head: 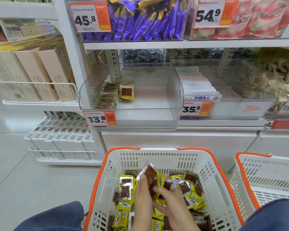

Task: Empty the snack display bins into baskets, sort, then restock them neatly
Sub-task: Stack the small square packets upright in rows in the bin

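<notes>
Head view, lower centre of the frame: snack packets [187, 194], small flat sachets with yellow ends and a clear window over a brown slab, lie loose in an orange-rimmed white basket [212, 165]; both hands work inside it. The left hand [143, 195] grasps a small stack of packets [149, 175] upright, fingers curled round its lower part; the right hand [172, 202] reaches across beneath it, fingertips among the loose packets and against the stack, though whether it pinches one cannot be told. Judged by their look, the packets are light, thin and glossy, likely to slide on one another; a fanned stack would best be held across its flat faces near the middle, with the edges squared first.

Middle of the frame: the clear display bin [132, 97], marked by the price tag 13.8 [99, 118], holds one neat row of packets [107, 95] standing on edge along its left side, with one packet [126, 91] leaning face-out beside it; the bin floor to the right of these is bare, leaving room for further rows. The bin's curved front lip stands above its floor, so a loaded hand would have to clear it and stay under the white shelf [173, 45] overhead.

Lower right of the frame: a second basket [265, 172] stands just beside the first.
</notes>
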Tool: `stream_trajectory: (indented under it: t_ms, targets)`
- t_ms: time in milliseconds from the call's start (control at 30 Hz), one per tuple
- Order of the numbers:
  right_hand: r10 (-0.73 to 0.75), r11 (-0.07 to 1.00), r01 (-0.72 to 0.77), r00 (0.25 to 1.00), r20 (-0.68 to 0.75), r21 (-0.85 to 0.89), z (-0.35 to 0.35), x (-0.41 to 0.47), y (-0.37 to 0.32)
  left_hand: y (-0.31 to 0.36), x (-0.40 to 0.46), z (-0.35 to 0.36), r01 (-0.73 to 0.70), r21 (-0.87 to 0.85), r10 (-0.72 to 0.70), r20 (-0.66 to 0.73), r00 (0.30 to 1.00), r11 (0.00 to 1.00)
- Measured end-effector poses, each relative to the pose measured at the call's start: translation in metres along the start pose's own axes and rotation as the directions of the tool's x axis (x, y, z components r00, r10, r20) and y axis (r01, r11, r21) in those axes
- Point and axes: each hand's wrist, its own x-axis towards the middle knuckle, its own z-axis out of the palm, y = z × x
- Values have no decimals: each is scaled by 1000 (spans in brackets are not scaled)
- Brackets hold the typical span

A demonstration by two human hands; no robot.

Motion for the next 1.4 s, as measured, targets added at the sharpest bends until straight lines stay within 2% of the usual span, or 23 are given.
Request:
stream_trajectory:
  t_ms: [133, 333, 433, 533, 633, 800, 900, 967, 1100, 1200, 1267, 1333, 1400]
  targets:
    - [-45, 999, 45, 999, -11, 16, -3, 8, 6, 2, 3, -4, -20, -107, 19, -2, 1000, 994]
    - [-88, 989, 93, 995, -45, 116, -11, 17, 6, 4, 14, -12, -8, -203, -41, -232, 972, 979]
    - [-160, 975, 172, 983, -94, 137, -16, 18, 2, 12, 14, -20, 0, -235, -56, -232, 971, 972]
    - [-191, 970, 202, 978, -87, 138, -16, 16, 1, 21, 9, -19, -5, -168, -22, -156, 988, 986]
    - [-195, 973, 202, 978, -72, 114, -17, 21, 5, 25, 6, -24, -54, -18, 52, -75, 996, 998]
    - [-173, 970, 179, 984, -49, 165, -13, 25, 10, 28, 9, -24, -95, 127, 104, -61, 993, 987]
    - [-161, 978, 163, 987, -24, 133, -12, 24, 12, 30, 2, -13, -102, 203, 89, 70, 994, 974]
    - [-141, 978, 140, 990, -4, 153, -11, 24, 13, 27, -4, -9, -155, 302, 112, 155, 981, 941]
    - [-116, 953, 110, 993, 5, 284, -14, 24, 14, 16, 3, -14, -179, 286, 139, 154, 978, 941]
    - [-123, 940, 139, 990, -71, 312, -12, 22, 13, 19, 7, -13, -127, 255, 100, 117, 988, 959]
    - [-182, 944, 208, 976, -123, 255, -13, 23, 14, 15, 12, -16, -159, 242, 157, 27, 987, 957]
    - [-291, 942, 308, 947, -132, 134, -13, 19, 12, 15, 12, -19, -234, 325, 273, -79, 959, 916]
    - [-402, 915, 404, 911, -92, -1, -10, 18, 15, 16, 7, -16, -261, 369, 306, -67, 950, 892]
